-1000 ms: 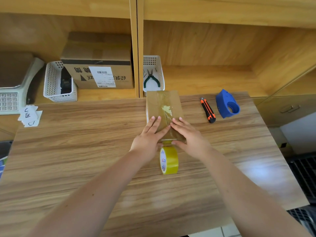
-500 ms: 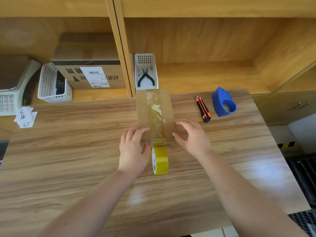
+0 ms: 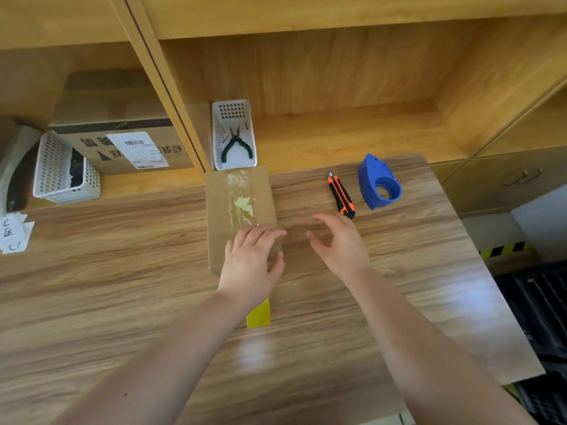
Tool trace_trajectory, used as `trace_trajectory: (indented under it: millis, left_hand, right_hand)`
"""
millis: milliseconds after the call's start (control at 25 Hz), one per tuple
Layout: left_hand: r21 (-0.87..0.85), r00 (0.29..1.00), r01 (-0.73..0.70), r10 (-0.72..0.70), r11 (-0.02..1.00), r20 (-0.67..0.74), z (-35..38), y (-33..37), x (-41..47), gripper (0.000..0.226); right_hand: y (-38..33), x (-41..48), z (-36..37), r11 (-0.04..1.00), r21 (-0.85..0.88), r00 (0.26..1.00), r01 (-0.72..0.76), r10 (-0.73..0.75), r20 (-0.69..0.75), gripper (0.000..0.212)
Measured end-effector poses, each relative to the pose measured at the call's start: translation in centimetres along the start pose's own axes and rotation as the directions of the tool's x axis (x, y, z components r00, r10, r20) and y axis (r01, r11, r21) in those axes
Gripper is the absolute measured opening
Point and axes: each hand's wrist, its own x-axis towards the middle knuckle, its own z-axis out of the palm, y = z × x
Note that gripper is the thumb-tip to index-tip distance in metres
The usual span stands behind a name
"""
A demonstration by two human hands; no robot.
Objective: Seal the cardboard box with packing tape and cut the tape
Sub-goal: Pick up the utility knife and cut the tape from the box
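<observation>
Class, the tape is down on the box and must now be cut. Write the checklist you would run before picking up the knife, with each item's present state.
1. Tape strip lies along the cardboard box top: ok.
2. Left hand steadies the box: ok.
3. Right hand empty and open: ok.
4. Utility knife lies clear beside the right hand: ok.
5. Knife blade retracted: cannot tell.
6. Tape roll attached to the strip: cannot tell, the left hand hides it.

Bare tabletop (image 3: 414,271) lies open around my right hand (image 3: 340,243); just ahead sits the orange knife (image 3: 341,196), blue dispenser (image 3: 379,182) beside it, box (image 3: 221,210) blocking left.
</observation>
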Motion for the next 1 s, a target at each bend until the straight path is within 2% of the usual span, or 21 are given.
trace_trajectory:
  millis: [240,360,560,800,920,1000]
  left_hand:
    - [0.012,1.0,-0.009,0.009,1.0,-0.023,1.9,1.8,2.4,0.038]
    - [0.019,0.996,-0.087,0.087,0.996,-0.017,2.6,3.1,4.2,0.037]
    - [-0.005,0.973,-0.175,0.174,0.985,0.155,4.4,5.7,7.2,0.038]
    - [0.094,0.906,-0.097,0.049,0.991,0.421,6.4,6.3,10.5,0.035]
    - [0.089,0.896,-0.041,-0.003,0.995,0.444,6.6,5.8,11.4,0.032]
    - [0.044,0.908,0.018,-0.034,0.999,0.417,6.5,5.5,11.6,0.029]
  right_hand:
    - [3.9,2.5,-1.2,0.972,0.089,0.974,-0.218,0.223,-0.048,0.031]
    - [5.8,4.2,-1.4,0.927,0.16,0.934,-0.339,0.352,-0.056,0.03]
    - [9.0,6.9,-0.8,0.883,0.187,0.897,-0.431,0.442,-0.016,0.032]
    - [12.6,10.0,0.6,0.865,0.103,0.871,-0.491,0.489,0.042,0.036]
    - [13.6,11.1,1.7,0.875,0.053,0.876,-0.482,0.479,0.063,0.034]
    - [13.9,11.4,2.1,0.868,0.04,0.869,-0.495,0.492,0.057,0.041]
